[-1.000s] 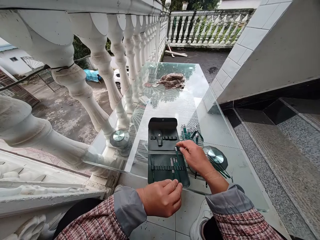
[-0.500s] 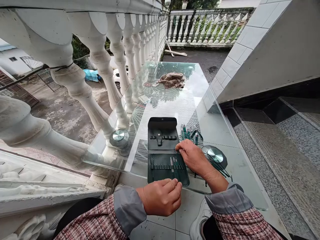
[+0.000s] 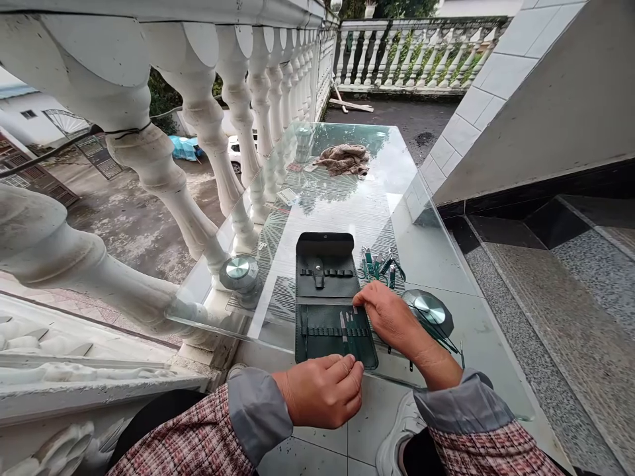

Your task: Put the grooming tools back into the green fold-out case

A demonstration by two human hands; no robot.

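An unfolded dark green manicure case (image 3: 325,316) lies on the glass table, its flap at the far end. Several slim metal-tipped manicure tools (image 3: 343,322) sit in the elastic loops of its near half. My right hand (image 3: 389,317) is closed in a pinch over the case's right side, with a small metal tip (image 3: 355,309) showing just under the fingertips. At the near edge of the case, my left hand (image 3: 325,391) is closed, thumb and fingertips together by the tools' lower ends; what it grips is hidden. Beyond my right hand lie several green-handled nail clippers (image 3: 368,261).
More thin green tools (image 3: 439,330) rest by the round metal table support (image 3: 427,311) at right. A crumpled brown cloth (image 3: 343,160) lies on the far end of the glass table (image 3: 431,244). White balusters (image 3: 198,139) stand at left, stone steps (image 3: 540,291) at right.
My right hand has moved slightly right and down relative to the case, and a small metal tip shows beneath its fingers. My left hand stays at the near edge. The view has shifted slightly.
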